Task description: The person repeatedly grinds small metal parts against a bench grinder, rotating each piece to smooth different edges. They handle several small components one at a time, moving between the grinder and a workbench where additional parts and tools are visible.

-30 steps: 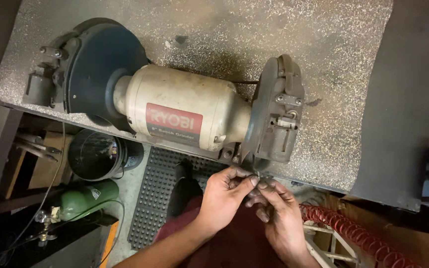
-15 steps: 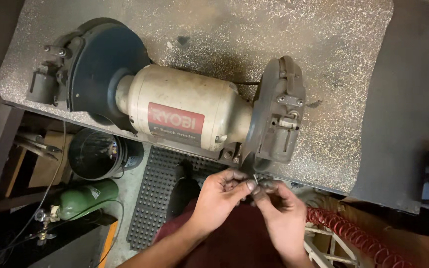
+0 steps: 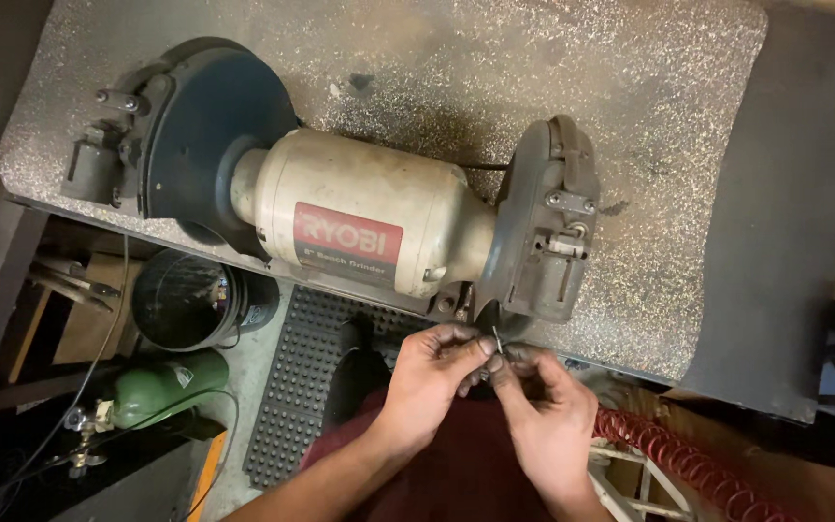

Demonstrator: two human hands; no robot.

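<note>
We pinch a small metal piece (image 3: 496, 340) between left hand (image 3: 434, 372) and right hand (image 3: 543, 406) at the grinder's (image 3: 379, 227) five o'clock; it looks light, stiff, best held by its ends.

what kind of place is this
Most likely a workshop or garage. A bench grinder sits on a speckled worktop, with a green gas cylinder, a black bucket and a red coiled hose on the floor below.
</note>
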